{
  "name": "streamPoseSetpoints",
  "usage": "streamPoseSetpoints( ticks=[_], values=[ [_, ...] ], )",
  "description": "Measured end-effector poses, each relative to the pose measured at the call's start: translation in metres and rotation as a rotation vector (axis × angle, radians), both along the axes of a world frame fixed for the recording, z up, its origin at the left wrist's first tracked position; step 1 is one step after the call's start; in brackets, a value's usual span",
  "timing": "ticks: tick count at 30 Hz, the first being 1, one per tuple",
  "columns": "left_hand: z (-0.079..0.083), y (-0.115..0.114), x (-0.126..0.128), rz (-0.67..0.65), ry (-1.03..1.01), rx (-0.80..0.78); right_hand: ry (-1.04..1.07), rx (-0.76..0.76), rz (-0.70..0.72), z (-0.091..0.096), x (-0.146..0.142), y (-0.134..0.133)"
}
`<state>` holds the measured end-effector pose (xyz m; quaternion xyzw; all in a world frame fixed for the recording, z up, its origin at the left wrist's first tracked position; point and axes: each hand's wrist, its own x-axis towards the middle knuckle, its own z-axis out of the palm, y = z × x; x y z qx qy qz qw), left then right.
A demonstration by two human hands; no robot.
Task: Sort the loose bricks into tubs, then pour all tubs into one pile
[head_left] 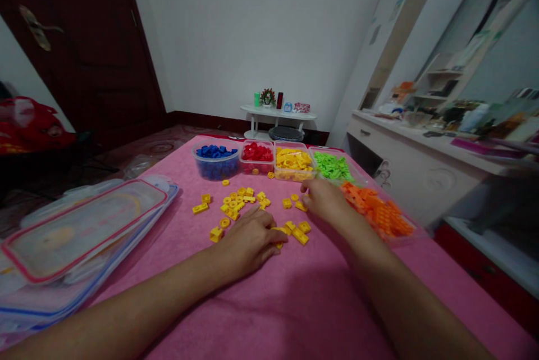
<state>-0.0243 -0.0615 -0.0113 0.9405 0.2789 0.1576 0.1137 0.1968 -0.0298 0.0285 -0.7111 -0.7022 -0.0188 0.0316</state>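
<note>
Among loose yellow toy bricks [236, 200] on the pink cloth, my left hand [248, 239] rests low, thumb and fingers closed around a small yellow brick [279, 246]. Several more yellow bricks [300, 236] lie just right of its fingertips. Farther right, my right hand [323, 199] reaches down in front of the box of yellow bricks [293, 159]. Its fingers are curled together beside a yellow brick [300, 206]; what they hold, if anything, is hidden.
Along the far edge stand containers of blue bricks [215, 161], red bricks [256, 153] and green pieces [332, 166]. A box of orange bricks [379, 211] sits right, beside my right forearm. Stacked plastic lids [88, 225] lie left. A dresser [421, 146] borders the right side.
</note>
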Motion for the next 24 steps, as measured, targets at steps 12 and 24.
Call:
streamPoseSetpoints(
  ticks=[12, 24],
  values=[
    [-0.007, 0.0, 0.003, 0.016, -0.019, 0.043, -0.048, -0.06, 0.056, 0.012, -0.001, 0.035],
    [0.011, 0.02, -0.014, 0.14, -0.194, 0.022, -0.309, 0.146, 0.249, 0.024, -0.058, 0.082]
  ],
)
